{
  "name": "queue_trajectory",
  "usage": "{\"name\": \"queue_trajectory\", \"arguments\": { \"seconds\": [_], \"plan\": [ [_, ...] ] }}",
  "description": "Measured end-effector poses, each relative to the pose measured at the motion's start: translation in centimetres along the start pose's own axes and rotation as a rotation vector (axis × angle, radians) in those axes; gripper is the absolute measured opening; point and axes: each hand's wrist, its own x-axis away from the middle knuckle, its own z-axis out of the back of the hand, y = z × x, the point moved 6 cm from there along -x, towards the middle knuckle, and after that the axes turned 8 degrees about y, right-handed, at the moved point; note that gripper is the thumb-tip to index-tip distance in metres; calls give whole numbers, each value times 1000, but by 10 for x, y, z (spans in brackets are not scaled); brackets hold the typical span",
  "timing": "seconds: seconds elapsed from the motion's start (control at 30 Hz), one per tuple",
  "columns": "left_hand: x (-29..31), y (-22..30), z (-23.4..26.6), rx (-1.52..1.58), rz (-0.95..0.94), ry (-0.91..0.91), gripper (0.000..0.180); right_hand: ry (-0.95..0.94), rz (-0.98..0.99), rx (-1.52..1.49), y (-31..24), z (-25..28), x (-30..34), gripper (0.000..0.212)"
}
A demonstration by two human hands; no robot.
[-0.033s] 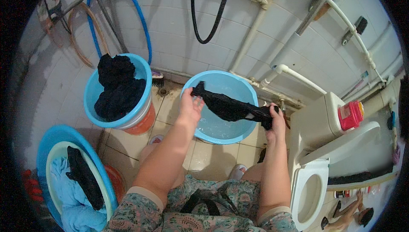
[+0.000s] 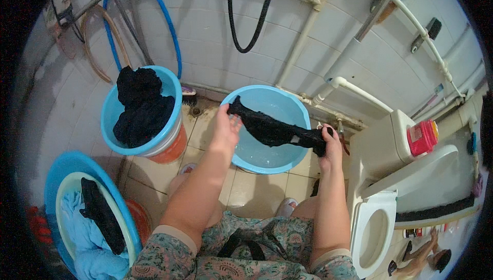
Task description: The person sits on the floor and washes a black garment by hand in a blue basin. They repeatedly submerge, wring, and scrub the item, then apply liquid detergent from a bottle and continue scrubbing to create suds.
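A dark black piece of cloth (image 2: pixel 275 129), perhaps a garment, hangs stretched between my two hands above a light blue basin (image 2: pixel 272 170) with water in it. My left hand (image 2: pixel 225 127) pinches its left end near the basin's rim, the other fingers partly spread. Over by the basin's right side, my right hand (image 2: pixel 331 149) grips the other end, which droops a little below the fingers. A small pale patch shows on the cloth near that end. The cloth slopes down from left to right, apart from the water.
Left of the basin, a blue basin (image 2: pixel 172 80) on an orange bucket (image 2: pixel 172 149) holds black cloth (image 2: pixel 144 110). Nearer, a blue tub (image 2: pixel 65 167) contains a pale basin with light blue cloth (image 2: pixel 77 223) and black cloth (image 2: pixel 100 216). A toilet (image 2: pixel 364 228) stands right; a black hose (image 2: pixel 246 49) hangs ahead.
My left hand and the cloth's left end have shifted very slightly to the left. My right hand has barely moved, and the basins stand as before.
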Motion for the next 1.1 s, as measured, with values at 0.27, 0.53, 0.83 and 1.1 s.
{"name": "queue_trajectory", "arguments": {
  "seconds": [0.27,0.53,0.83,1.1],
  "plan": [
    [-20,9,-4,-38,-20,-91,24,47,375,1,4,-7,-14,14],
    [-3,20,-18,-319,-237,-63,21,109,181,-86,33,-8,-25,16],
    [-15,40,-5,-469,-153,54,23,43,-365,-168,71,-1,-42,21],
    [-5,27,-26,-242,74,-260,29,-64,-155,293,51,-21,-14,62]
  ]
}}
